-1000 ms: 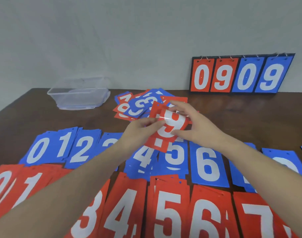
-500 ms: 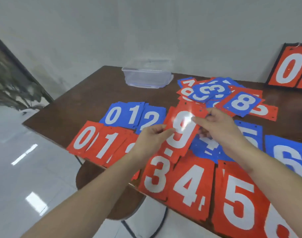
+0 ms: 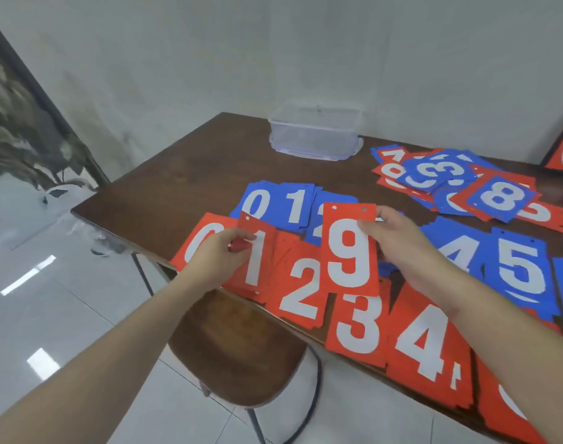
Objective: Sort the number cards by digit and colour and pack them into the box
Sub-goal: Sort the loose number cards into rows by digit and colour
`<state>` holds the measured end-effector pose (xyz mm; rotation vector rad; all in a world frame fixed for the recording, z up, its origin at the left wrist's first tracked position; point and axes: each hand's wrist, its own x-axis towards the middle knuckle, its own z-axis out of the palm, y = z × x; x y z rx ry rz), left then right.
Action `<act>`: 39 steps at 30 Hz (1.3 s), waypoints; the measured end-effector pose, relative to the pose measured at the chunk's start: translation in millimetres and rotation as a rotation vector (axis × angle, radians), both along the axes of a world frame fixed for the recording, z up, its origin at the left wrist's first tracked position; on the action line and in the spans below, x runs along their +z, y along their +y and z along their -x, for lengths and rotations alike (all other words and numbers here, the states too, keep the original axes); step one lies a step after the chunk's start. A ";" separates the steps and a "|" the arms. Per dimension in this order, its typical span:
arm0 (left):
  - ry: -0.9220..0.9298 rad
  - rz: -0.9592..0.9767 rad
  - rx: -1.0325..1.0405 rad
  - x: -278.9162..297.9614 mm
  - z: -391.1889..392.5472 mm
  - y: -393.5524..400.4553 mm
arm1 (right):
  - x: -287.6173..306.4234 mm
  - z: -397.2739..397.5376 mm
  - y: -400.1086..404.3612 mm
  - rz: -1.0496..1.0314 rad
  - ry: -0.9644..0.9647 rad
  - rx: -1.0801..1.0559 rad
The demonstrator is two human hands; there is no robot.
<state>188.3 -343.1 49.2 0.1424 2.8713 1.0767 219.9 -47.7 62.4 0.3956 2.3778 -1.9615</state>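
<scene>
Right hand point(image 3: 398, 241) pinches red 9 card point(image 3: 350, 251) upright; left hand point(image 3: 219, 254) pinches red 1 card point(image 3: 256, 257) over the table point(image 3: 184, 174).

One head-worn view, high and close over the table's near edge point(image 3: 177, 267), angled down and leftward, reaching the far wall point(image 3: 338, 52) and floor point(image 3: 49, 315) beside it.

Red cards point(image 3: 352, 251) and blue cards point(image 3: 517, 270) are showing bold white digits across a dark brown table point(image 3: 190, 174), while a clear box point(image 3: 315, 133) is sitting against a pale grey wall point(image 3: 273, 52) above glossy white floor tiles point(image 3: 49, 315).
</scene>
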 end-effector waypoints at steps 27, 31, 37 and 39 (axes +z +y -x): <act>0.488 0.202 -1.018 10.2 -62.8 283.7 | 14.7 -243.5 235.0 -0.246 -0.052 -0.587; 0.434 0.189 -1.105 10.2 -102.7 353.9 | 13.0 -308.1 291.3 -0.283 -0.093 -0.700; 0.425 0.150 -1.181 7.2 -157.1 439.2 | 2.2 -384.4 362.9 -0.357 -0.198 -0.750; 0.424 0.153 -1.218 5.9 -170.7 459.2 | 0.2 -399.7 380.8 -0.388 -0.201 -0.773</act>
